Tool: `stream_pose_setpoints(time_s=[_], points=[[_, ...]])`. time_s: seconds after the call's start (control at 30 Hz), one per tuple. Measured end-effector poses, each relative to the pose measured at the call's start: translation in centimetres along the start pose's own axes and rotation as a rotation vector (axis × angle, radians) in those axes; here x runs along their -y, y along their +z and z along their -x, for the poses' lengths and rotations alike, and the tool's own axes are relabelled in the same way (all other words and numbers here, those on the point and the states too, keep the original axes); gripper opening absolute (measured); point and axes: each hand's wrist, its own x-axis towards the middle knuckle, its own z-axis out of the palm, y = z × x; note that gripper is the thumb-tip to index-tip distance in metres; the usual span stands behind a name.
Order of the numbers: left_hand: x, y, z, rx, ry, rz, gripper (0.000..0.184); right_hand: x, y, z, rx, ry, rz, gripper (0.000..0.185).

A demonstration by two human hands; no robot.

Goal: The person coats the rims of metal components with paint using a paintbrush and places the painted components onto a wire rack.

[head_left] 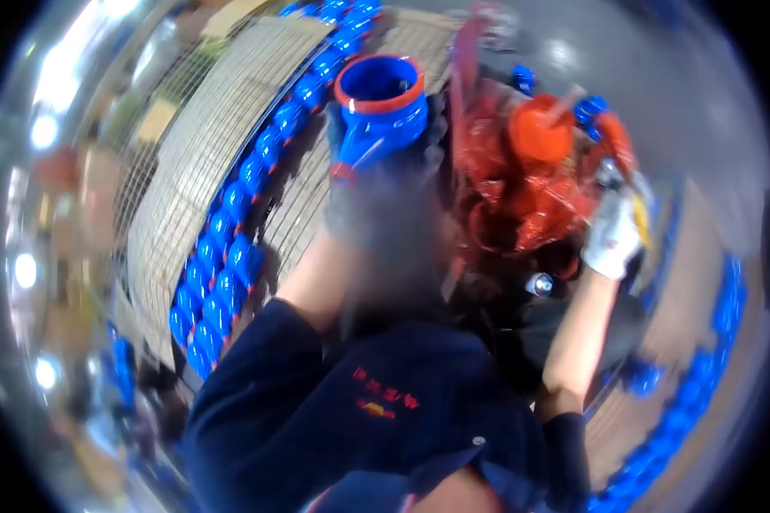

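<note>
My left hand [347, 209], in a dark grey glove and partly smeared, is closed at a blue pipe fitting [383, 128] with an orange-red rim around its open top. The fitting is upright, in front of my chest. At the right, my right hand [614, 235] wears a white glove and is wrapped around a tool [614, 145] with an orange-red end, a metal part and a yellow strip; its exact kind is unclear. Beside this tool stands an orange-red container [541, 132] with a stick in it, amid crumpled red plastic sheeting [543, 209].
Rows of blue fittings [235, 205] line a slatted board [205, 128] on the left. More blue pieces [693, 385] curve along a board at the lower right. A small shiny metal item [539, 284] lies below the red sheeting. Boxes [103, 197] and wire mesh are farther left.
</note>
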Motion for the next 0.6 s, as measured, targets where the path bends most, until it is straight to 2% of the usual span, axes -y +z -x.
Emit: stream_pose_setpoints(time_s=[0.03,0.1,0.13,0.17,0.23,0.27,0.3,0.33,0.4,0.43,0.47,0.53,0.6], points=[[-2.1,-0.6,1.7,-0.112,0.071,-0.048,0.092,0.6,-1.3,-0.7,-0.008,-0.030,0.187,0.023],[-4.9,-2.1,5.4,-0.343,0.342,-0.437,0.080,2.1,-3.7,-1.4,-0.025,-0.042,0.464,0.028],[-5.9,-2.2,6.9,-0.491,0.426,-0.625,0.077,2.7,-3.9,-1.2,-0.060,-0.022,0.481,0.028],[-7.5,-2.4,9.2,-0.503,0.376,-0.810,0.069,3.2,-4.1,-1.0,-0.094,-0.001,0.497,0.028],[-11.1,-8.3,14.1,-0.991,0.315,-1.477,0.086,3.9,-4.4,-0.3,-0.115,0.037,0.543,0.028],[-11.6,-7.5,15.5,-1.263,0.171,-1.804,0.097,4.2,-4.5,0.2,-0.103,0.053,0.576,0.028],[-12.0,-6.7,16.3,-1.419,0.044,-1.900,0.101,4.4,-4.6,0.6,-0.089,0.068,0.608,0.027],[-13.1,-8.5,18.1,-1.424,0.059,-2.074,0.099,4.5,-4.6,0.7,-0.088,0.124,0.654,0.026],[-14.1,-10.9,20.3,-1.492,-0.067,-2.414,0.093,4.0,-5.9,1.2,-0.015,-0.056,0.763,0.022],[-14.4,-11.0,20.7,-1.537,-0.080,-2.506,0.089,3.9,-6.0,1.4,0.020,-0.148,0.821,0.020],[-14.4,-10.9,21.1,-1.578,-0.098,-2.598,0.086,4.5,-5.1,1.5,0.043,-0.123,0.792,0.018],[-15.4,-10.7,21.3,-1.621,-0.262,-2.567,0.085,5.7,-3.4,1.7,0.073,-0.075,0.739,0.014],[-16.1,-11.3,22.3,-1.519,-0.079,-2.674,0.084,6.8,-2.3,1.4,0.175,-0.228,0.848,0.011]])
